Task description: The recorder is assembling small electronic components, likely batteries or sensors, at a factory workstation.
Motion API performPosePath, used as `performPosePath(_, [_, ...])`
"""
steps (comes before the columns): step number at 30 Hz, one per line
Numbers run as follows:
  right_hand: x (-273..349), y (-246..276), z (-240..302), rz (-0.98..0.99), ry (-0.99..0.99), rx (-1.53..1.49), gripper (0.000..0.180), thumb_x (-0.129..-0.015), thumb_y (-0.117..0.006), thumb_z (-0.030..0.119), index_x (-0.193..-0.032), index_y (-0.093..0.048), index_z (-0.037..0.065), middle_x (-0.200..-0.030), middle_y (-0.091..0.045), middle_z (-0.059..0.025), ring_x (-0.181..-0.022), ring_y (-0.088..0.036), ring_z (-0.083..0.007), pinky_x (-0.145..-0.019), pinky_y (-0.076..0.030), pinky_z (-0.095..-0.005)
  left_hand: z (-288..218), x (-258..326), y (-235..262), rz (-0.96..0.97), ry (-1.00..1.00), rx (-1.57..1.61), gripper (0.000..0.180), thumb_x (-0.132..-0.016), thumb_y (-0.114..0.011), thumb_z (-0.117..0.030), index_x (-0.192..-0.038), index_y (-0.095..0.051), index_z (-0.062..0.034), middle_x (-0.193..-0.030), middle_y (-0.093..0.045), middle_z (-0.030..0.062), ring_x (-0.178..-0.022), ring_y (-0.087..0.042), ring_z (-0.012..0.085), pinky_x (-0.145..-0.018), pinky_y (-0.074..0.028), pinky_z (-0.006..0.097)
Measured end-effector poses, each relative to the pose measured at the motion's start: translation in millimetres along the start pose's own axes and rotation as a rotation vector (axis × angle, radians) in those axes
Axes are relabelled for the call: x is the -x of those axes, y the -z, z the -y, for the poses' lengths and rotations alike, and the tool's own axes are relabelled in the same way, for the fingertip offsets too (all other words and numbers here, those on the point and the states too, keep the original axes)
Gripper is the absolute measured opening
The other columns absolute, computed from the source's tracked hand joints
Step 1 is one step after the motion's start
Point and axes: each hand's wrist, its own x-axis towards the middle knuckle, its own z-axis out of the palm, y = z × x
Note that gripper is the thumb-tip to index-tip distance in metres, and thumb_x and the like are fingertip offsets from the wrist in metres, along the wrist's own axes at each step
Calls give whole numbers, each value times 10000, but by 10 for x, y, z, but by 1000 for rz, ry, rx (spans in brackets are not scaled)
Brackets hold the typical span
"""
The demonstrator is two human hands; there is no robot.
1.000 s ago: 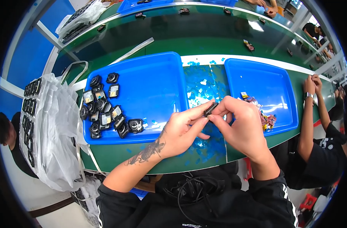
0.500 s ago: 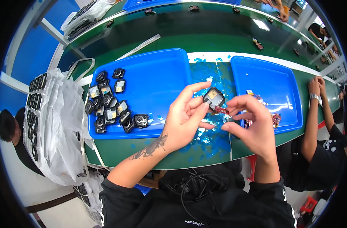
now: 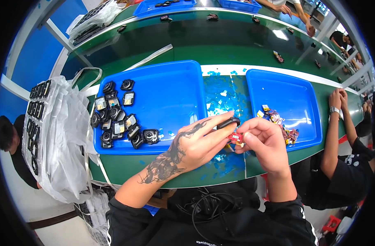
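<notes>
My left hand (image 3: 195,144) is closed on a black smartwatch case (image 3: 228,122), which is tilted so that mostly its rim shows. A small red circuit board (image 3: 236,137) with a pale end sits just below the case, pinched at the fingertips of my right hand (image 3: 266,143). Whether the board is still joined to the case is hidden by my fingers. To the left, a large blue tray (image 3: 167,92) has several black watch cases (image 3: 115,112) gathered on its left side. A smaller blue tray (image 3: 288,88) at the right contains a pile of small red and yellow parts (image 3: 280,123).
Blue film scraps (image 3: 223,93) litter the green bench (image 3: 154,167) between the trays. Beyond is a dark green conveyor (image 3: 220,43) carrying spaced-out small parts. Stacked black trays in white plastic wrap (image 3: 62,139) stand at the left. A co-worker's forearms (image 3: 332,135) rest at the right.
My left hand has turned over, palm now downward, tipping the watch case from face-on to edge-on. Both hands sit slightly lower in view, and my right fingers have closed in on the red board.
</notes>
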Motion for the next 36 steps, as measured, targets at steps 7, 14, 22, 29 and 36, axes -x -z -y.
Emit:
performPosePath(7, [-41,52,-32,-51,38,107,110,-899,-644,23,-995,-608,-17,-916,-635,-44,-840,-622,-87,-683,-558,-217,87,67,-6,-7,-161,-107,265,-689,-789,-24,-945,-724,-51,-1127,-672,155,-903,-707,257,-720,-599,329])
performPosePath(14, [-36,136,-86,-12,109,183,108,-896,-645,14,-983,-590,-17,-951,-606,-44,-843,-564,-66,-696,-490,-214,13,35,-46,63,-13,6,210,-748,-770,-21,-949,-709,-10,-1108,-668,158,-908,-699,239,-745,-595,324])
performPosePath(22, [52,8,-91,-87,194,255,175,-856,-668,-32,-1007,-582,-11,-920,-603,-42,-824,-566,-66,-694,-485,-211,-30,-24,-2,265,1042,1084,178,-863,-679,8,-1017,-661,97,-1076,-651,154,-930,-662,166,-787,-575,274])
performPosePath(29, [-10,-30,-164,-239,274,571,331,-812,-694,-66,-1071,-513,33,-868,-613,-14,-737,-547,-40,-628,-431,-176,-54,57,-112,148,735,884,291,-865,-655,58,-1156,-635,61,-1141,-642,134,-1032,-634,162,-889,-538,272])
performPosePath(36, [-3,-12,-111,-230,242,526,390,-802,-706,-61,-1106,-486,48,-827,-607,0,-683,-485,-22,-594,-390,-169,-108,30,-92,150,622,711,329,-857,-660,57,-1184,-648,21,-1174,-637,151,-1041,-636,165,-861,-545,262])
